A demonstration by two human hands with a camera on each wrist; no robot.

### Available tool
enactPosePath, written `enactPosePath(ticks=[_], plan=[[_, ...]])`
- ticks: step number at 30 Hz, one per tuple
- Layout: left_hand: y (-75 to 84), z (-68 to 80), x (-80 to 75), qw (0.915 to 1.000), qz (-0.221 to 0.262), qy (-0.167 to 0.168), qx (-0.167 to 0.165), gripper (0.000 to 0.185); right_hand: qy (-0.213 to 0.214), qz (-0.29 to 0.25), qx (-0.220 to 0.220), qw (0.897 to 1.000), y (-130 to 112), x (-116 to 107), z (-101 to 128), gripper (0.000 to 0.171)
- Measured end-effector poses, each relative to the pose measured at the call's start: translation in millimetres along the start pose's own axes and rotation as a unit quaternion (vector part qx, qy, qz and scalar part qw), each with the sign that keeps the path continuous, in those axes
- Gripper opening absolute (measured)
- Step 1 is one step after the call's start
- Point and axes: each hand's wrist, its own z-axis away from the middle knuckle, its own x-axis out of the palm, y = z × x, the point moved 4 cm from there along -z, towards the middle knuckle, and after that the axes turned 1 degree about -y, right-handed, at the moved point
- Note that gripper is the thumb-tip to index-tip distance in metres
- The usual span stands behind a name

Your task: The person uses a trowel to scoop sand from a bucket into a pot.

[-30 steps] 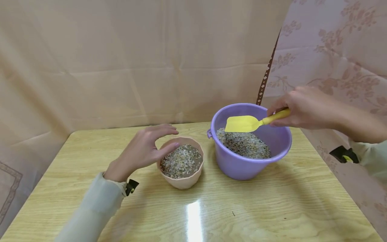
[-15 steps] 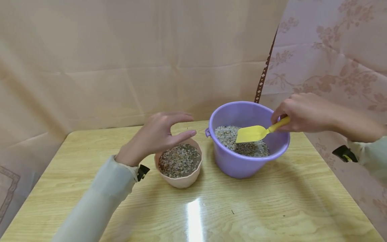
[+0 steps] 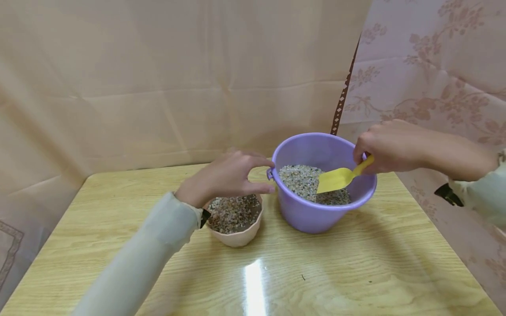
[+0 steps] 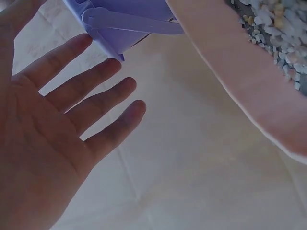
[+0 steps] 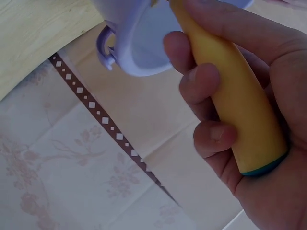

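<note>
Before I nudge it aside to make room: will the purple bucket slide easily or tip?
The purple bucket probably resists sliding: gravel fills its bottom, adding weight. Its wide body suggests it won't tip. The glossy table may let it glide once moving.

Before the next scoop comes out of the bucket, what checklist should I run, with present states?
1. Right hand grips the yellow scoop by its handle: ok.
2. Scoop blade is down in the gravel inside the purple bucket: ok.
3. Left hand steadies the bucket: not ok; fingers spread close to the rim lug, holding nothing.
4. Pink pot stands upright beside the bucket: ok.
5. Room left in the pot: cannot tell; the hand covers part of it.
</note>
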Motion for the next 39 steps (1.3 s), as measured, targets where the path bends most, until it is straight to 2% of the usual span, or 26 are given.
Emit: enactPosePath(ticks=[8, 13, 18, 25, 31, 39], plan=[[2.1, -9.6, 5.8, 0.999, -0.043, -0.002, -0.015, 0.063, -0.026, 0.032, 0.002, 0.999, -4, -4, -6, 0.02], [2.4, -14.7, 8.9, 0.9982, -0.046, -0.015, -0.037, 0.066, -0.039, 0.054, 0.008, 0.998, -6, -5, -8, 0.022], [0.8, -18.7, 9.4, 0.9981, -0.037, -0.018, -0.045, 0.066, -0.043, 0.074, 0.009, 0.996, -7, -7, -10, 0.025], [-1.5, -20.6, 13.2, 0.9987, -0.023, -0.007, -0.045, 0.066, -0.051, 0.079, 0.016, 0.995, -12, -5, -14, 0.031], [-3.6, -20.7, 15.2, 0.9984, -0.027, 0.009, -0.048, 0.063, -0.054, 0.088, 0.001, 0.995, -18, 1, -19, 0.031], [-6.4, -18.1, 19.3, 0.999, -0.009, 0.034, -0.029, 0.061, -0.039, 0.096, -0.017, 0.995, -20, 11, -25, 0.03]])
